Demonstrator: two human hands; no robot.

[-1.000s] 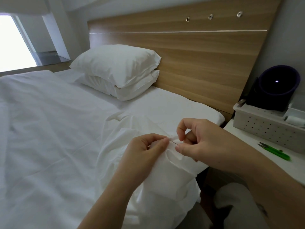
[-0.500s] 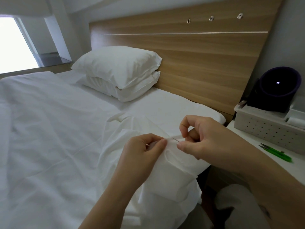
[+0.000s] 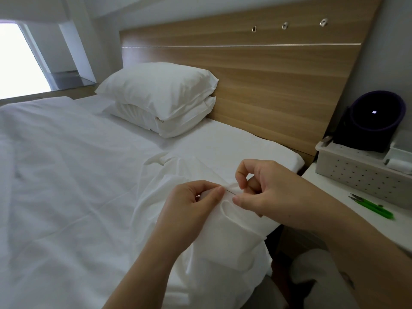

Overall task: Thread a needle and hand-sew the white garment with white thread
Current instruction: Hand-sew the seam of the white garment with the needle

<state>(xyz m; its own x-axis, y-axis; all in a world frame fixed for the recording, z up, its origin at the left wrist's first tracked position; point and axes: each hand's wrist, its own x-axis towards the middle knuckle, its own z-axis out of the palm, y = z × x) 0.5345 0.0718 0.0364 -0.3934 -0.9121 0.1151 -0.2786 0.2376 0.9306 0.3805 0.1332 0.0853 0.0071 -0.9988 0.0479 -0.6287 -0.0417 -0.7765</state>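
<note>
The left hand (image 3: 191, 206) still pinches the garment (image 3: 223, 241) while fingers (image 3: 244, 200) of the right hand (image 3: 274, 190) grip the needle (image 3: 232, 192).

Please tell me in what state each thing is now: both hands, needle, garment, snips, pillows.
left hand, pinches a fold of the white garment
right hand, pinches the needle
needle, only a short part shows between the hands
white garment, crumpled
green snips, lying untouched on the side table
pillows, stacked

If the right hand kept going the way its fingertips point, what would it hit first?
Probably the white garment fold pinched by the left hand, just beyond the needle the right hand holds; depth unclear.
</note>
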